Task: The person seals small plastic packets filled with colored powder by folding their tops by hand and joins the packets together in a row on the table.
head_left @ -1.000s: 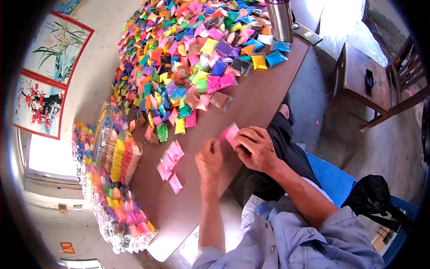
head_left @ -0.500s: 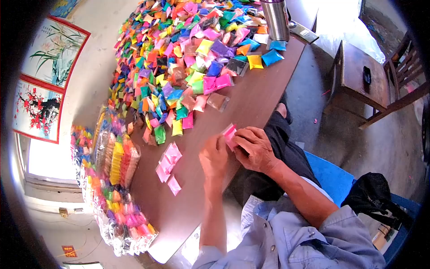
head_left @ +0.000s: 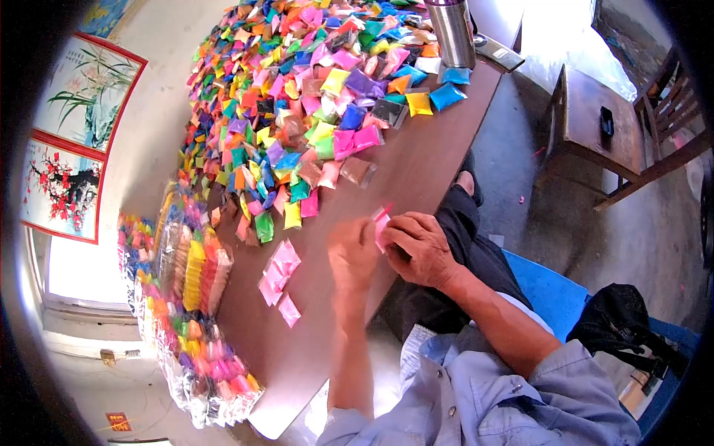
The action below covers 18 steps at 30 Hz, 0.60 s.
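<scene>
A small pink packet (head_left: pixel 381 227) is pinched in the fingers of my right hand (head_left: pixel 418 247), above the near edge of the brown table. My left hand (head_left: pixel 352 253) is just left of the packet, blurred, with its fingers curled; whether it touches the packet is unclear. To the left on the table lie several pink packets (head_left: pixel 277 272) in an overlapping group, with one pink packet (head_left: pixel 288 310) at its lower end. Beyond my hands spreads a large heap of colourful packets (head_left: pixel 297 111).
Clear bags of sorted packets (head_left: pixel 195 297) line the table's left side. A steel flask (head_left: pixel 453 36) stands at the far right of the table (head_left: pixel 416 160). A wooden chair (head_left: pixel 602 134) is on the right, and black cloth (head_left: pixel 613 320) lies beside me.
The pink packet in my right hand has turned to a steeper, narrower angle. My left hand has shifted slightly and is blurred. The view has moved a little.
</scene>
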Motion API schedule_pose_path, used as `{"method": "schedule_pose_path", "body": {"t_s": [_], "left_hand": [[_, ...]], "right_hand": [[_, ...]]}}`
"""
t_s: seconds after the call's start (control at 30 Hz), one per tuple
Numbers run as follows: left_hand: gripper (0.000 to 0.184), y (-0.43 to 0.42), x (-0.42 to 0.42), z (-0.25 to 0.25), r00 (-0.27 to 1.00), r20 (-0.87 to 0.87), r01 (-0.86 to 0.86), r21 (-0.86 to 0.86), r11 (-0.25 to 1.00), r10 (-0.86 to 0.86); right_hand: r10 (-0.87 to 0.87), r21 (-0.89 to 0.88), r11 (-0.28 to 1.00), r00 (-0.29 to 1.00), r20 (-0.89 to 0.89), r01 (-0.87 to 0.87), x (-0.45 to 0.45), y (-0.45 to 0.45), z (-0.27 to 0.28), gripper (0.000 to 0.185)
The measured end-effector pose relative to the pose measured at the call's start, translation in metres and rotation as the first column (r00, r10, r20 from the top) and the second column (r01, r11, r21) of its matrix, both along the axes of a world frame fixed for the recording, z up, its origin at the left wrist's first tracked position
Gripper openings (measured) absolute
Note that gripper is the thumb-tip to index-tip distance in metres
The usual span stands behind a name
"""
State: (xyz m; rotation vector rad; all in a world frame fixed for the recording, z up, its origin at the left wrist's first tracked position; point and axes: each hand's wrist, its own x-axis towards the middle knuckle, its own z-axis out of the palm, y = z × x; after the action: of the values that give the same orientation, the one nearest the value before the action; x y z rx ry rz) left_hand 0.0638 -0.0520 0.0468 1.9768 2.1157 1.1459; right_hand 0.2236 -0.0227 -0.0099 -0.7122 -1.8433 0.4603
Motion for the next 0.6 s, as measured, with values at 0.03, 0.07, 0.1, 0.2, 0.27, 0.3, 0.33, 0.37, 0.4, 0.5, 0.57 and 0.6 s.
{"method": "schedule_pose_path", "body": {"t_s": [0.03,0.07,0.1,0.2,0.27,0.3,0.33,0.37,0.4,0.5,0.57,0.6], "left_hand": [[0.013,0.000,0.002,0.000,0.997,-0.072,-0.004,-0.040,0.999,0.002],[0.014,0.001,0.004,0.000,0.990,-0.143,-0.009,-0.080,0.997,-0.002],[0.014,0.002,0.002,-0.003,0.990,-0.141,-0.008,-0.079,0.997,-0.003],[0.014,0.007,-0.007,-0.012,0.997,-0.018,-0.078,-0.117,0.990,0.076],[0.014,0.011,-0.012,-0.009,0.995,-0.075,-0.079,-0.091,0.993,0.072],[0.014,0.010,-0.014,-0.007,0.995,-0.077,-0.076,-0.091,0.993,0.069],[0.013,0.009,-0.014,-0.007,0.994,-0.050,-0.098,-0.096,0.990,0.094],[0.013,0.008,-0.014,-0.007,0.993,-0.022,-0.120,-0.104,0.987,0.118],[0.013,0.006,-0.013,-0.005,0.993,-0.021,-0.117,-0.106,0.987,0.115],[0.013,-0.007,-0.008,0.001,0.994,-0.005,-0.110,-0.098,0.989,0.110],[0.018,-0.017,0.000,0.000,0.993,0.048,-0.101,-0.086,0.991,0.106],[0.018,-0.019,0.000,-0.002,0.993,0.050,-0.106,-0.086,0.991,0.111]], "right_hand": [[0.004,0.001,1.000,1.000,0.000,-0.004,0.000,0.000,0.001,0.030],[0.007,0.002,1.000,1.000,0.009,-0.007,0.000,0.000,0.002,0.030],[0.007,0.002,1.000,1.000,0.020,-0.007,0.002,0.000,0.003,0.029],[-0.017,0.003,1.000,1.000,-0.016,0.017,0.000,0.000,0.001,0.028],[-0.022,0.003,1.000,1.000,-0.010,0.022,0.000,-0.001,0.002,0.027],[-0.028,0.003,1.000,1.000,-0.002,0.028,0.000,-0.001,0.003,0.027],[-0.032,0.003,0.999,0.999,-0.003,0.032,0.001,0.000,0.003,0.027],[-0.015,0.005,1.000,1.000,-0.007,0.015,0.002,0.000,0.003,0.028],[0.003,0.006,1.000,1.000,-0.011,-0.003,0.002,0.000,0.003,0.028],[-0.017,-0.015,1.000,1.000,-0.017,0.017,-0.001,-0.001,-0.001,0.027],[-0.015,-0.015,1.000,1.000,-0.011,0.015,0.000,-0.002,-0.001,0.026],[-0.016,-0.012,1.000,1.000,-0.007,0.015,0.000,-0.002,0.000,0.026]]}}
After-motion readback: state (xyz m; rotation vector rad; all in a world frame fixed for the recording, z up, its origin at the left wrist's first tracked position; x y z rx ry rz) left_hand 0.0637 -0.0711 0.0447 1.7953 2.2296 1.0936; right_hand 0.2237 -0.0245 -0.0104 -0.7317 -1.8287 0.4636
